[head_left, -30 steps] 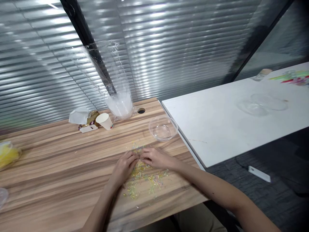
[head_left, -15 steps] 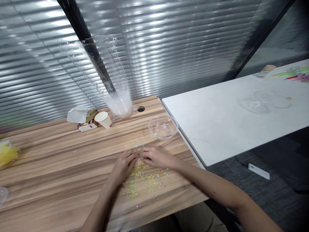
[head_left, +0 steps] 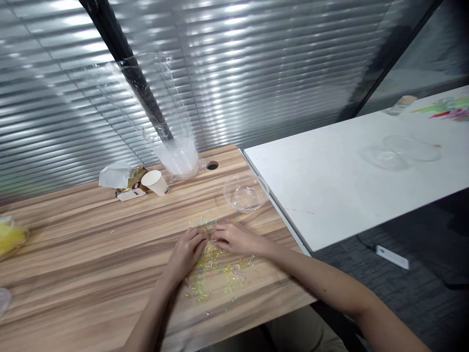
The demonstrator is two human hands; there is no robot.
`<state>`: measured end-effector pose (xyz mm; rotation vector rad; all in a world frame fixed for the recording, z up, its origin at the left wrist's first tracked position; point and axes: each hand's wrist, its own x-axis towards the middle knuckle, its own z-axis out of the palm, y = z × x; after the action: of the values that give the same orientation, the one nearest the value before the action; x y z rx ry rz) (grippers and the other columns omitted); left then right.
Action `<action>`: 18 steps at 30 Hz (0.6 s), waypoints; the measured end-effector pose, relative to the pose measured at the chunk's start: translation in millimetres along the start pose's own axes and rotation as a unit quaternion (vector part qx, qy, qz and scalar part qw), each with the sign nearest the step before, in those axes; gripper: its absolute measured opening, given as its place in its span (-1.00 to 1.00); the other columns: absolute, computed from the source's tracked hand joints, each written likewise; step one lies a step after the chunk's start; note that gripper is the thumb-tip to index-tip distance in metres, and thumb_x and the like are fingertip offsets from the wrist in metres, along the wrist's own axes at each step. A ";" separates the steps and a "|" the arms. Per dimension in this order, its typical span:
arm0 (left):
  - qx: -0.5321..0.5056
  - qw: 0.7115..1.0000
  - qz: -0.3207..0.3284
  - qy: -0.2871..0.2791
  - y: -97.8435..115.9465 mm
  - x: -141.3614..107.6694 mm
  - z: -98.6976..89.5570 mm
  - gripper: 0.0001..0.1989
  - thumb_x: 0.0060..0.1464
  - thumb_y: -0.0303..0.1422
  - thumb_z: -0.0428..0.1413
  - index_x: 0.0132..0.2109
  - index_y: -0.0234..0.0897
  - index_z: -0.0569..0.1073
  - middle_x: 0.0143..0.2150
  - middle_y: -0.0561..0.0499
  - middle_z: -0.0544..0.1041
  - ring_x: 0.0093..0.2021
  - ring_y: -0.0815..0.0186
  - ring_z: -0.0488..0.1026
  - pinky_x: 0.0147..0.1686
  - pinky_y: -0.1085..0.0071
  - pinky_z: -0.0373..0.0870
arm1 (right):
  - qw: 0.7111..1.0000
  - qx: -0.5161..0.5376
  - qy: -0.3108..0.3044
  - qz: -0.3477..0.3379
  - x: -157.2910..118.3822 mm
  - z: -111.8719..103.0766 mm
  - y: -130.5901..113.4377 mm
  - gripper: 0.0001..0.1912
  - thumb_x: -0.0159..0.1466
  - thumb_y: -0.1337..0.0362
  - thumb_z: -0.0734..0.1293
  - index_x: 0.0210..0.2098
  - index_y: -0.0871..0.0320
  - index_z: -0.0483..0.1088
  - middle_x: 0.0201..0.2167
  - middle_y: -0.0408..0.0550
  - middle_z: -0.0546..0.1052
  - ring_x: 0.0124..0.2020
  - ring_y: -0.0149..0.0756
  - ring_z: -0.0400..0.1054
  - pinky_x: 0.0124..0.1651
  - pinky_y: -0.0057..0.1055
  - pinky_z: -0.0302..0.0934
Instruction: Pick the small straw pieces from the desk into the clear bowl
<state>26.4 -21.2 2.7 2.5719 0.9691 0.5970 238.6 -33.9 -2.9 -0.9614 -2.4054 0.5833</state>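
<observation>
Left hand: I see the left hand (head_left: 187, 252) with fingers curled and tips down near the right hand's; I can't tell whether it grips anything.
Right hand: on my feed, the right hand (head_left: 234, 238) is curled too, and its grip is hidden from me.
Small tube-like pieces: the small tube-like pieces (head_left: 230, 274), yellow and pale, lie scattered around the fingertips, mostly toward 6 o'clock, some at 12, on the wood-grain table (head_left: 91, 254).
Clear plastic bowl: from the hands, I have the clear plastic bowl (head_left: 246, 198) at 1 o'clock.
Paper cup: the paper cup (head_left: 155, 184) tilts between 10 and 11.
White table: 2 o'clock (head_left: 322, 195).
</observation>
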 end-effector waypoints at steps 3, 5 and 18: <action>0.001 1.000 -0.003 -0.001 -0.6 -0.1 0.7 -0.82 0.25 -0.38 -0.05 -0.21 -0.23 0.45 -0.25 -0.03 0.51 -0.24 0.28 0.42 -0.17 0.33 0.38 | 1.000 0.002 0.001 -0.004 0.8 1.6 0.9 -0.86 0.33 0.35 0.24 -0.28 0.21 0.44 -0.32 -0.06 0.45 -0.29 -0.36 0.33 -0.20 -0.46 0.20; 0.002 1.000 -0.003 -0.006 -0.9 -0.6 0.8 -0.82 0.25 -0.39 -0.05 -0.21 -0.24 0.45 -0.24 -0.04 0.51 -0.23 0.28 0.41 -0.16 0.32 0.38 | 1.000 0.002 0.003 -0.006 0.9 3.1 1.8 -0.85 0.34 0.34 0.24 -0.28 0.21 0.44 -0.32 -0.06 0.45 -0.29 -0.36 0.33 -0.20 -0.45 0.20; 0.001 1.000 -0.009 -0.025 1.7 -1.6 -1.7 -0.84 0.25 -0.40 -0.06 -0.17 -0.23 0.42 -0.21 -0.05 0.49 -0.18 0.25 0.39 -0.15 0.29 0.36 | 1.000 0.020 0.003 0.005 0.0 4.5 3.0 -0.84 0.35 0.33 0.22 -0.25 0.19 0.44 -0.30 -0.07 0.46 -0.29 -0.36 0.34 -0.20 -0.43 0.22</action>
<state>25.4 -23.3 4.5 2.5646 0.9754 0.5234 237.6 -32.8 -8.1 -0.9577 -2.3759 0.6276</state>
